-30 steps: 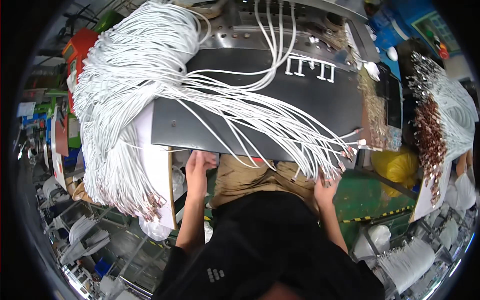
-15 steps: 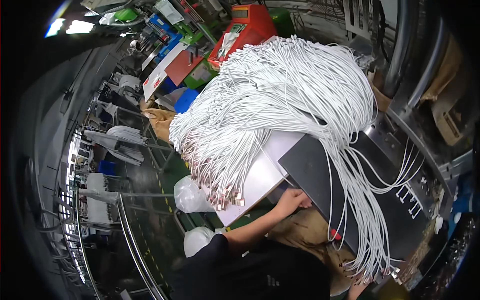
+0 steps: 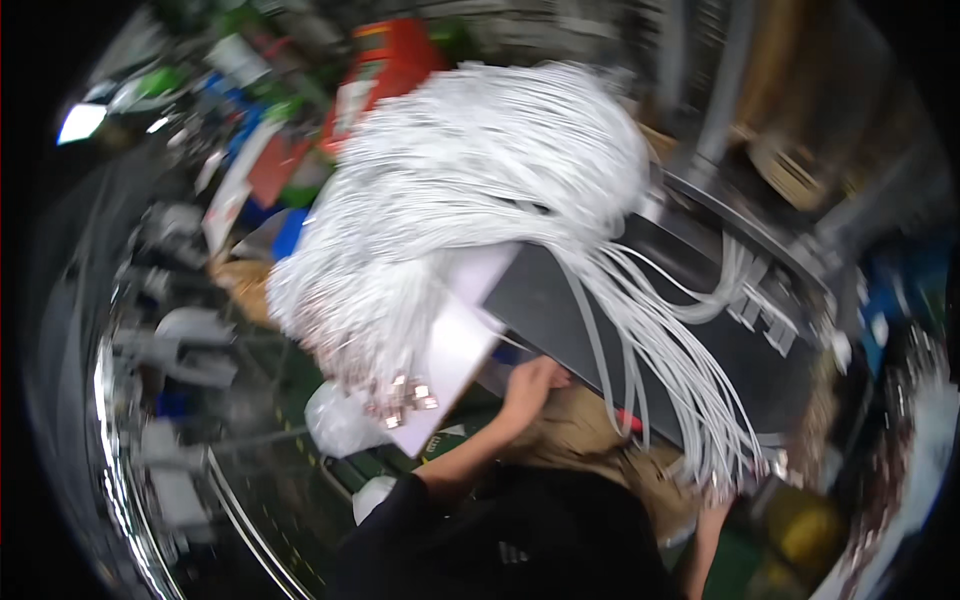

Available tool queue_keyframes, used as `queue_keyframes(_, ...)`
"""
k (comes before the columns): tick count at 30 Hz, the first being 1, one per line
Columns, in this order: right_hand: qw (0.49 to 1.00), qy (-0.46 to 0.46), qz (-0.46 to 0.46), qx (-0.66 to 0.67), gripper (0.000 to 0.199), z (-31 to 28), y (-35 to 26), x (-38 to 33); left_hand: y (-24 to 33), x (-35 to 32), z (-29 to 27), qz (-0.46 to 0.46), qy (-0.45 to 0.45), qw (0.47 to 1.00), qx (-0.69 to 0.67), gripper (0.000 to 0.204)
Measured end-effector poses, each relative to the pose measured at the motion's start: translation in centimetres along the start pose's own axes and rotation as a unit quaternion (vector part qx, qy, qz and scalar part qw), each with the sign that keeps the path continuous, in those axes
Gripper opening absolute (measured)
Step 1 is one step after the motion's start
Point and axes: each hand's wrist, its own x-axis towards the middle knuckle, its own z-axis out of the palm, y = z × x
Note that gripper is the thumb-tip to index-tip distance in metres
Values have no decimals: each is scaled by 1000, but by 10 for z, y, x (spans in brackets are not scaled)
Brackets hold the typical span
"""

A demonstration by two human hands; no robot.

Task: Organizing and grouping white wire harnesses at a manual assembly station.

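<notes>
The picture is motion-blurred. A big bundle of white cables (image 3: 470, 190) lies heaped over the left end of a dark worktop (image 3: 560, 300), and its metal-tipped ends (image 3: 395, 390) hang over a white sheet (image 3: 450, 360). A thinner fan of white cables (image 3: 660, 370) runs across the worktop to its near right edge. My left hand (image 3: 530, 385) rests at the worktop's near edge, just right of the white sheet. My right hand (image 3: 722, 492) is under the ends of the cable fan and mostly hidden, so only the forearm shows.
A red box (image 3: 385, 60) stands behind the bundle. Grey plastic parts (image 3: 180, 340) and a clear bag (image 3: 335, 420) lie low at the left. White connectors (image 3: 760, 300) sit on the worktop's far right, and a yellow object (image 3: 800, 525) is at the lower right.
The view has swung left and then partly back, and it is now blurred. My left hand stays at the worktop's near edge, and the cables have not visibly moved.
</notes>
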Motion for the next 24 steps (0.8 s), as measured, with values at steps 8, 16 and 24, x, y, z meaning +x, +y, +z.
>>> queue_keyframes(8, 787, -33, 84, 610, 41, -159, -98, 60, 60, -47, 13, 47, -236, 965, 107, 46)
queue_keyframes(16, 940, 115, -300, -114, 22, -121, -301, 223, 179, -14, 130, 558, -325, 703, 298, 37)
queue_keyframes(24, 949, 224, -113, 188, 22, -168, -245, 106, 236, 99, 70, 223, -371, 700, 567, 33)
